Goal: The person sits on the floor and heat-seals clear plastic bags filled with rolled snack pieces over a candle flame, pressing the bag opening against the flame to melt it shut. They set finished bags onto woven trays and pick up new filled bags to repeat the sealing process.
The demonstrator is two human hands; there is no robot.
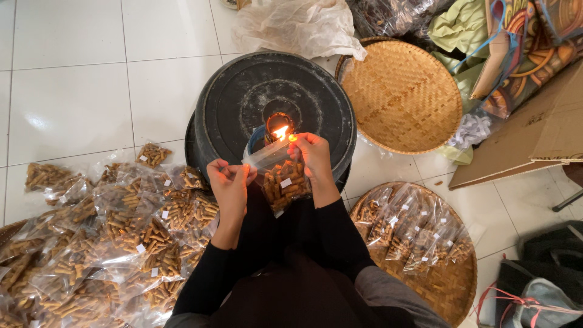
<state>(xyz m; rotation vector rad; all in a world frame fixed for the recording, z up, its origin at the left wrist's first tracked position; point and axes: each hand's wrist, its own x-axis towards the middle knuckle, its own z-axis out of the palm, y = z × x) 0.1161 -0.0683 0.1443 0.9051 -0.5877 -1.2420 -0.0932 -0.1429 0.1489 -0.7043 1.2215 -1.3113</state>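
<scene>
My left hand (pixel 229 184) and my right hand (pixel 312 154) hold the two ends of the top of a clear plastic bag (pixel 282 181) filled with brown snack sticks and a small white label. The bag's stretched top edge lies right at a small flame (pixel 280 131) burning in a little lamp on an upturned black basin (pixel 243 97). Both hands pinch the plastic, with the filled part of the bag hanging between my wrists.
A heap of filled snack bags (pixel 115 225) lies on the white tile floor at left. A woven tray (pixel 452 282) with more bags sits at right, an empty woven tray (pixel 404 94) behind it. Cardboard (pixel 534 133), crumpled plastic (pixel 297 24) and cloth lie beyond.
</scene>
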